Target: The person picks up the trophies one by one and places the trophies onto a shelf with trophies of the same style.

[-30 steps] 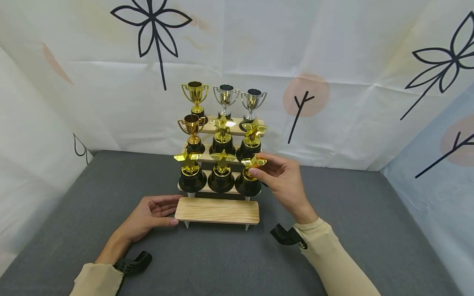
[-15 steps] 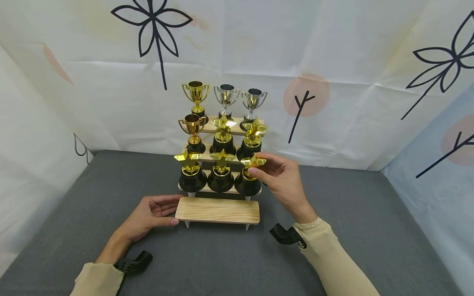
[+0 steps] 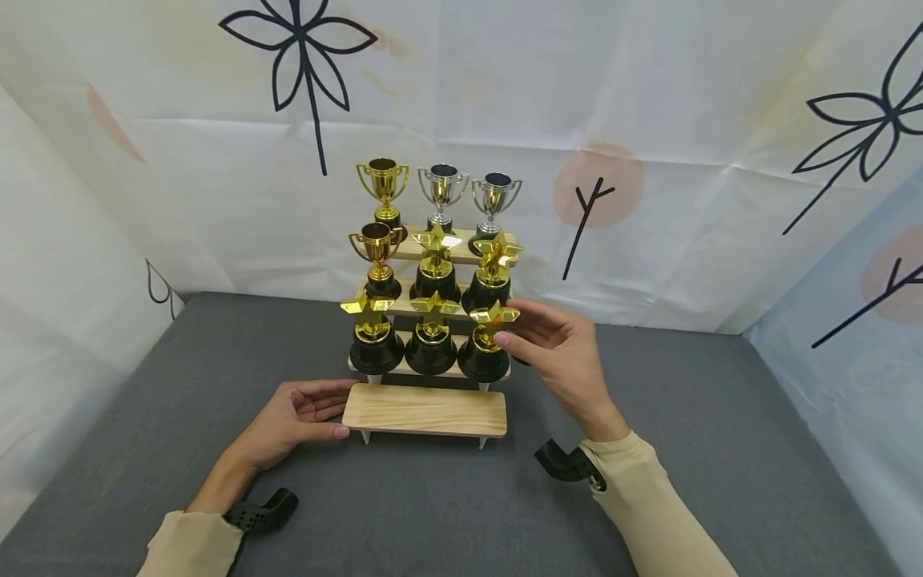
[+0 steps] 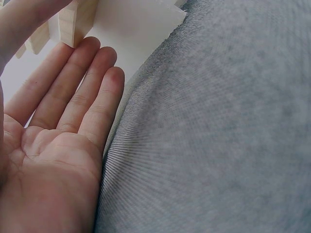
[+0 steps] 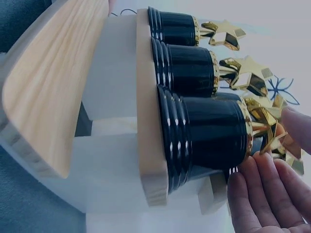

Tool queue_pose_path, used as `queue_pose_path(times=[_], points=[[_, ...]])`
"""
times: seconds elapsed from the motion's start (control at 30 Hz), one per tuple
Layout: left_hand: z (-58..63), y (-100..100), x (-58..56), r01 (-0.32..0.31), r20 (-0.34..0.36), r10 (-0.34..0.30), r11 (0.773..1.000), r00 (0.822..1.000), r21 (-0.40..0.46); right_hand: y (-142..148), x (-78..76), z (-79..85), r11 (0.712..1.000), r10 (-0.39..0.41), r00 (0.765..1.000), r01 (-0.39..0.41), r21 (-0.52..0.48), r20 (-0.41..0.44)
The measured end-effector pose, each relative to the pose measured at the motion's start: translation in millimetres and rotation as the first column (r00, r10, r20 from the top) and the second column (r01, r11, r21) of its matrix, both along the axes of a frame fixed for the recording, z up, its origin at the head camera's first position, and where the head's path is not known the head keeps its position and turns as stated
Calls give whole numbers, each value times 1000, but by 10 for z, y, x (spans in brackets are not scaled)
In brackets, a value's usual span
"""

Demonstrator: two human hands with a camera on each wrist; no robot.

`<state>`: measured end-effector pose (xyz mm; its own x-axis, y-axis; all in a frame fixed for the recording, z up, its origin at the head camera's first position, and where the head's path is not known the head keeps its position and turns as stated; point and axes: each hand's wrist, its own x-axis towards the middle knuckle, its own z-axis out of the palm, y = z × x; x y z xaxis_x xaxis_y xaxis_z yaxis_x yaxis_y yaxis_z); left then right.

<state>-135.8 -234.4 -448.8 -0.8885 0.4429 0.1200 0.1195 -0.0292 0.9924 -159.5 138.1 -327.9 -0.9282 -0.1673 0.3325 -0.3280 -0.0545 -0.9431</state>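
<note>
A tiered wooden rack (image 3: 424,409) stands mid-table in the head view. My left hand (image 3: 296,421) is at the left end of its lowest board, fingers extended, fingertips at the wood edge (image 4: 73,22) in the left wrist view. At the right end of the second tier sits a gold star trophy (image 3: 483,359) with a black base. Beside it is my right hand (image 3: 562,349), thumb and fingers spread loosely around the star (image 5: 272,128) without a closed pinch. Two more star trophies, a middle one (image 3: 430,353) and a left one (image 3: 375,349), share that tier.
Behind, a bronze cup (image 3: 376,244) and two star trophies fill the third tier. On the top tier are a gold cup (image 3: 383,183) and two silver cups (image 3: 443,188). Grey cloth (image 3: 404,513) covers the table; a patterned white curtain (image 3: 490,80) hangs behind.
My right hand has shifted slightly right, its thumb easing off the front of the right-hand star trophy, which stays on its tier. The left hand has not moved.
</note>
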Motion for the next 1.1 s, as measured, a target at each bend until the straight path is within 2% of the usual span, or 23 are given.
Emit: queue_pose_path(times=[0.27,0.5,0.67,0.83,1.1], points=[[-6,-2,0,3,0,-3,1000,1000,4,150,20,-105,997,-78,997,78,-18,5],[-7,-3,-1,4,-7,-4,1000,1000,7,278,-7,-121,994,-82,997,81,-67,-13],[-1,0,0,6,-3,-6,1000,1000,8,366,-45,-143,989,-114,993,111,-101,-24],[5,-2,-2,7,0,-7,1000,1000,9,452,-85,-180,977,-179,983,173,-123,-43],[0,-6,-5,11,-4,-11,1000,1000,12,539,-173,-295,960,-276,960,272,-73,-48]])
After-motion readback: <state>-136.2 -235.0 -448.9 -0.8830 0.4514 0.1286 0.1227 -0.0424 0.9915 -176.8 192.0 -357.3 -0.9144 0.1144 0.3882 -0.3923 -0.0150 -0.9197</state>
